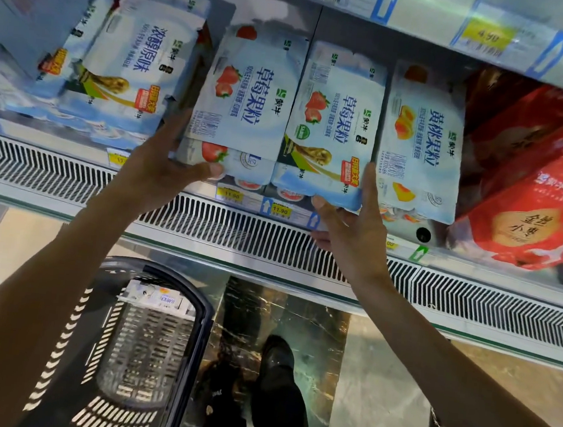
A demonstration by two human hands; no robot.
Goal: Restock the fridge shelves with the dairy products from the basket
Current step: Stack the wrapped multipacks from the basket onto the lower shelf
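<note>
At the shelf (pixel 405 229) edge, left hand (pixel 160 170) grips one pale-blue strawberry yogurt pack (pixel 246 96), right hand (pixel 350 233) its matching twin pack (pixel 334 115).

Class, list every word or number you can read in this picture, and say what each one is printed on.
"草莓果粒": left strawberry pack and right strawberry pack.
"黄桃果粒": peach pack.
"浓醇原味": plain pack.
"11.90": lower price tag.
"4.90": upper price tag.
Small print and the label on the red bag: too blurred to read.
</note>
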